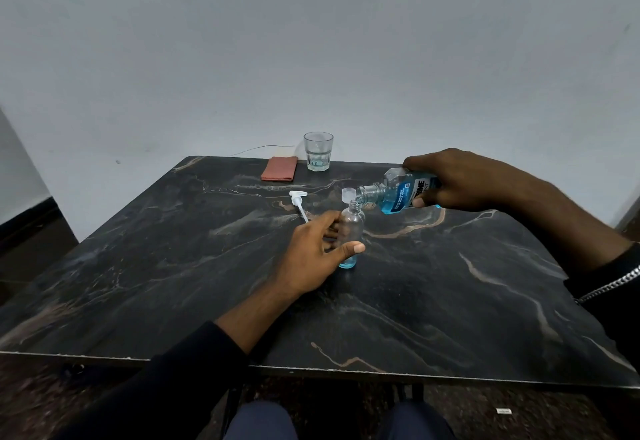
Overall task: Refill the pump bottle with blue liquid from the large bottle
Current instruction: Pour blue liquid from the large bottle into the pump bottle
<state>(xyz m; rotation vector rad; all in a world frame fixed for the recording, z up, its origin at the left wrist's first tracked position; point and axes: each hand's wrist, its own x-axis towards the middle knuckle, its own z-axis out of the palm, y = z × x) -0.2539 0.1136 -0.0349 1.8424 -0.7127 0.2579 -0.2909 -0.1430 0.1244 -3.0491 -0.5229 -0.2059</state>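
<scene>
Blue liquid (347, 263) barely covers the base of the small clear pump bottle (352, 226), gripped mid-table by the left hand (311, 252); the right hand (460, 180) clasps the tilted large blue-labelled bottle (398, 193) over its mouth (white pump (298, 199) lies aside, unfitted).

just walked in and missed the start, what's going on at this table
A person's left hand holds the open pump bottle upright on the table, while the right hand tips the large bottle, its mouth at the small neck. Only a little blue liquid sits in the pump bottle's base. The pump head lies aside.
</scene>
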